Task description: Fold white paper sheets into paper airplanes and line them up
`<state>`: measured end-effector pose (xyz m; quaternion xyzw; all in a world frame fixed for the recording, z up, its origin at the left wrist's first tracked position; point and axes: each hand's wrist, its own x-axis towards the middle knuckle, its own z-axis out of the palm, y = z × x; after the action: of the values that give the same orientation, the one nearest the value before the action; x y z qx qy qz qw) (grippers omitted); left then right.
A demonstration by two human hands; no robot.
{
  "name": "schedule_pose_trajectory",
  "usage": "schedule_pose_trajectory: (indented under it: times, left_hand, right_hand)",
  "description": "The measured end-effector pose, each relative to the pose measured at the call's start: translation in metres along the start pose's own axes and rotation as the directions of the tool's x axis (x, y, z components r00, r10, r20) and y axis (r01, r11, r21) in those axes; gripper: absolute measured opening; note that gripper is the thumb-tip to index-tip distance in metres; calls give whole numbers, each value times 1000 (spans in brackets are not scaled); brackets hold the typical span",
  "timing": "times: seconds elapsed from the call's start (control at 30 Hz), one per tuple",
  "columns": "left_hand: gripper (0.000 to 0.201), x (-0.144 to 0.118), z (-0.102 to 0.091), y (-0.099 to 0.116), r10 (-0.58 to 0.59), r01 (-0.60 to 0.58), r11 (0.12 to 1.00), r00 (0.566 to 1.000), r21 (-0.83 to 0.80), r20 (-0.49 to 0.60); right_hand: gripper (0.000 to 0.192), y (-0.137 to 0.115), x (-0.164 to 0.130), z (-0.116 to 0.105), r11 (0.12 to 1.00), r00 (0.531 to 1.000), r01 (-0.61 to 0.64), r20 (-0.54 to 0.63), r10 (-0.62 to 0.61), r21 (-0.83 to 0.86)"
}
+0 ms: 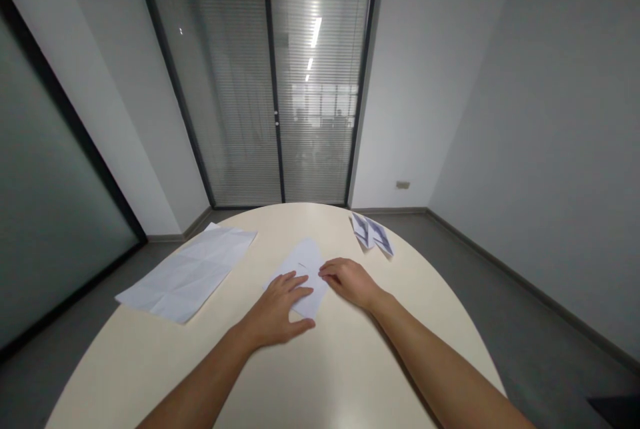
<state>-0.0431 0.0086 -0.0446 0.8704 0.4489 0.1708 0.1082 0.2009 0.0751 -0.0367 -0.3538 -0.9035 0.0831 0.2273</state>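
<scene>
Well left of the folded paper I see a creased sheet. The left hand is spread, fingers over the paper, which lies flat on the table. If those fingers slid, I reckon it could twist and crease askew. At its right edge the right hand has fingers bunched; I can't tell whether they pinch it. Beyond it, rightward, rests a folded piece.

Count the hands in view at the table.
2: the left hand, over the lower left of the middle paper, and the right hand, at its right edge. Neither is hidden.
</scene>
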Motion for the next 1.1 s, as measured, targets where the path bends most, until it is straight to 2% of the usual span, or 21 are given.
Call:
schedule_pose_trajectory:
  times: [0.2,0.37,0.57,0.67,0.8,1.1]
  left_hand:
    - [56,0,3,-2,-15,14,1000,999,-23,-48]
    - [42,2,7,-6,-39,27,996,990,-90,-133]
    - [30,6,2,-3,-151,108,974,966,-200,-211]
    - [35,7,-4,1,-169,122,967,964,-222,-206]
    - [42,8,-8,5,-181,142,971,962,-191,-204]
    - [31,11,5,-9,-193,176,981,935,-82,-298]
  right_hand:
    - [29,-2,-4,-6,993,997,16,67,-24,120]
    - [34,-2,-6,-14,982,989,23,138,-49,185]
    - [24,0,-4,-8,974,995,19,94,-41,227]
    - [22,0,-2,-5,975,997,20,73,-37,221]
    - [22,-4,-2,-7,980,998,11,65,-24,197]
    - [26,-7,-2,-8,987,998,-35,63,25,156]
